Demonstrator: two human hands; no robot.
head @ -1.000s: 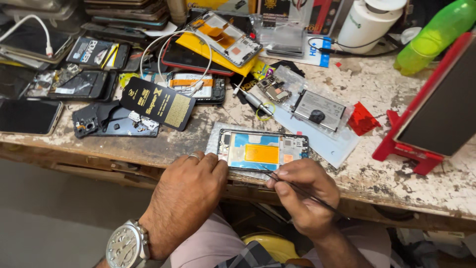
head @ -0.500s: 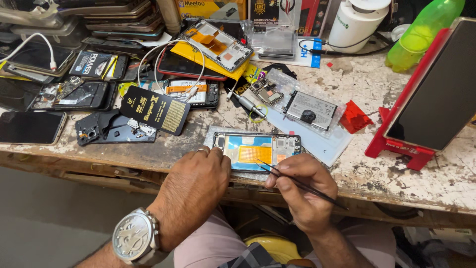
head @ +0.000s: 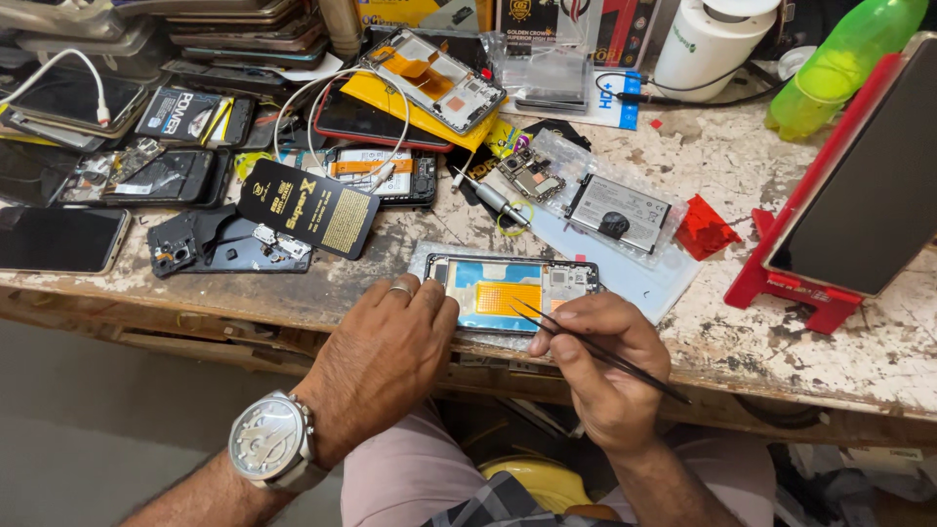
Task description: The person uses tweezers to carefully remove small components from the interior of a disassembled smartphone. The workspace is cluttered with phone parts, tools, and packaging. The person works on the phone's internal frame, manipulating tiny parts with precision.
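Since half a second ago the thin black tweezers (head: pixel 595 349) have slid a little further over the opened phone frame with its orange and blue inner panel (head: pixel 508 293), their tips now above the orange patch; otherwise both hands sit much as they did. That phone frame lies flat near the front edge of the worn, paint-chipped wooden surface (head: pixel 742 332), on a clear plastic sheet. Pressed palm-down, the left hand (head: pixel 390 356) has its fingers bent over the frame's left end, pinning it; a ring and a silver wristwatch (head: pixel 268 444) show on it. Closed in a pinch, the right hand (head: pixel 605 366) grips the tweezers just beside the frame's right end. Behind, well apart, lie a black and gold card (head: pixel 307 207), a silver battery pack (head: pixel 617 210) and a red stand holding a dark tablet (head: pixel 839 205).
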